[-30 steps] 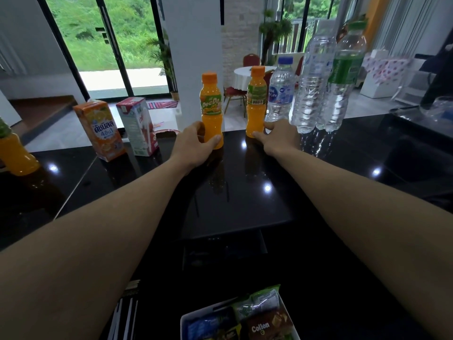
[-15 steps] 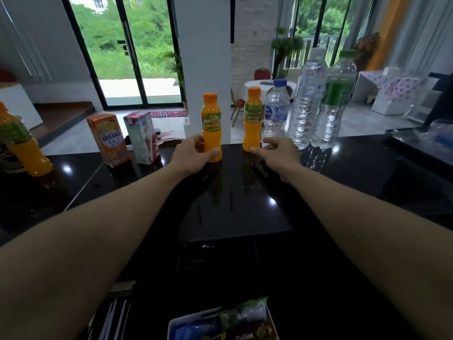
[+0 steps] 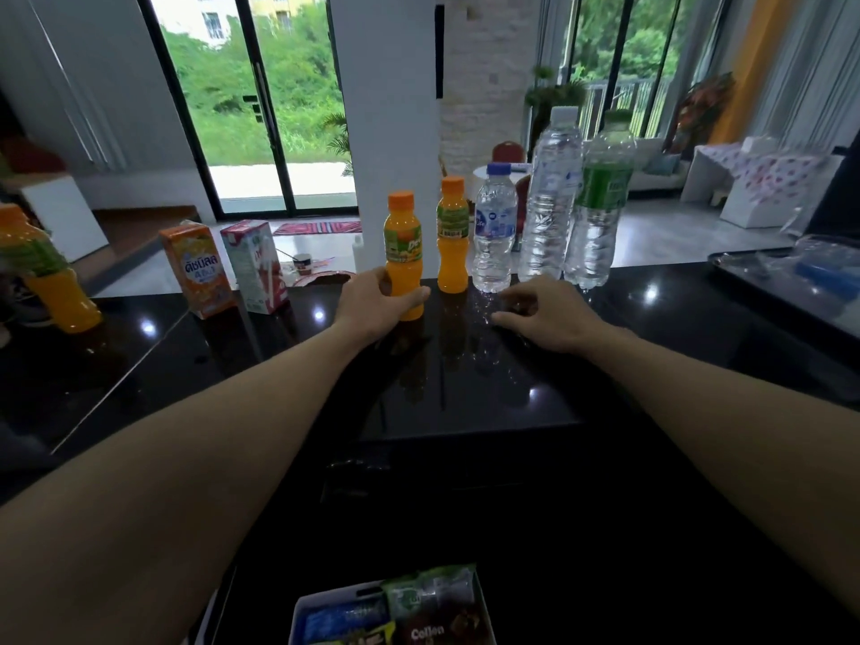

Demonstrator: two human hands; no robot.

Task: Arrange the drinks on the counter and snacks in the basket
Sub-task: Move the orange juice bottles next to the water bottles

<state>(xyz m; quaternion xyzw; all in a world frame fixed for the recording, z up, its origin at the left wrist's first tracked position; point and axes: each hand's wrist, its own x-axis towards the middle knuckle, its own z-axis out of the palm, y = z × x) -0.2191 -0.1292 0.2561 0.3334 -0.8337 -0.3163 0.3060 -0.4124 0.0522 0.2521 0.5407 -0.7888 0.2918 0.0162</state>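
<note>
The left hand grips the small orange plastic juice bottle round its lower body, upright on the glossy black surface, just left of an identical bottle. The right hand hovers released. Light, stiff, probably slick; the narrow waist suits gripping best.
</note>
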